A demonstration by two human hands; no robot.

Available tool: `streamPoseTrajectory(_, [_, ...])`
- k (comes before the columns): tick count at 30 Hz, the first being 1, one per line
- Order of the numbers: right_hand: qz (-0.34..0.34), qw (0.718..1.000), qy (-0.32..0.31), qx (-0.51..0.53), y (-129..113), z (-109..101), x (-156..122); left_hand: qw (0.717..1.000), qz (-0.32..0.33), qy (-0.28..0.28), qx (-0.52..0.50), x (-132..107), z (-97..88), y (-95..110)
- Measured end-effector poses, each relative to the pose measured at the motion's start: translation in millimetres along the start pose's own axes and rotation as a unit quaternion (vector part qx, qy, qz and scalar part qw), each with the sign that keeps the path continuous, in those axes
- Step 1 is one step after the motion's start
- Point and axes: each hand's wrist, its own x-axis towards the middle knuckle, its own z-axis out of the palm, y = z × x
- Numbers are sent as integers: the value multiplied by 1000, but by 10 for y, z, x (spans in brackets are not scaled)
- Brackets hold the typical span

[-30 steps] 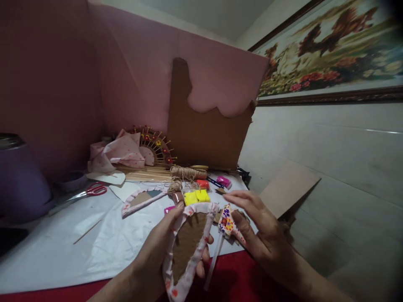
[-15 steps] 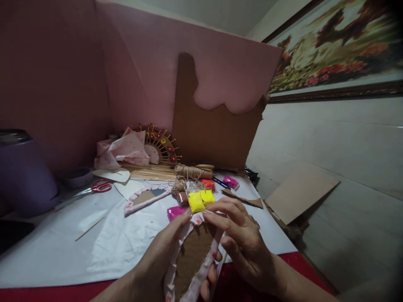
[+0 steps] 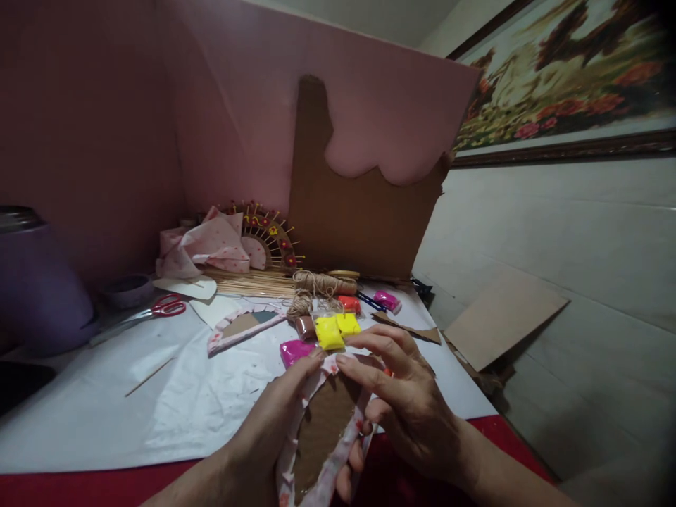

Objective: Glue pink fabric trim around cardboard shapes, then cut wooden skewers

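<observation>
The left hand grasps a cardboard piece bordered with pink-patterned fabric, thumb on its upper rim and fingers curled around the far side, holding it over the tabletop's front edge. The right hand lays a fingertip on that rim — whether its thumb pinches from beneath, I cannot tell. Just beyond the hands lie a magenta packet, two yellow packets and a brown packet, with twine behind. A second fabric-edged piece rests left of these; red-handled scissors lie toward the back left corner. A cardboard scrap sits by the right edge, and thin sticks line the back edge.
</observation>
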Motion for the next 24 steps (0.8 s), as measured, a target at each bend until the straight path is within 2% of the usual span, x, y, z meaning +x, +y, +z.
streamPoseTrajectory(2, [-21, 999, 8, -42, -4, -4, 16, 1000, -6, 23, 7, 0, 18, 1])
streamPoseTrajectory(5, [-59, 992, 28, -112, -37, -11, 42, 1000, -14, 18, 11, 20, 4, -17])
streamPoseTrajectory(9, [-95, 982, 27, -159, -92, -9, 54, 998, 52, 36, -21, 78, -64, -55])
streamPoseTrajectory(11, [-76, 988, 26, -132, -115, -8, 56, 998, 48, 19, -19, 104, -100, -61])
streamPoseTrajectory(15, [21, 1000, 7, 16, -157, -21, 55, 999, -23, -44, 11, 108, -147, -42])
streamPoseTrajectory(17, [34, 998, 5, 55, -171, -21, 38, 999, -20, -48, 14, 95, -155, -31])
streamPoseTrajectory(21, [43, 998, 36, 32, -169, 14, -21, 999, -21, -43, 24, 77, -152, -22])
streamPoseTrajectory(24, [33, 999, 33, -2, -157, 47, -44, 998, -36, -42, 28, 70, -149, -29])
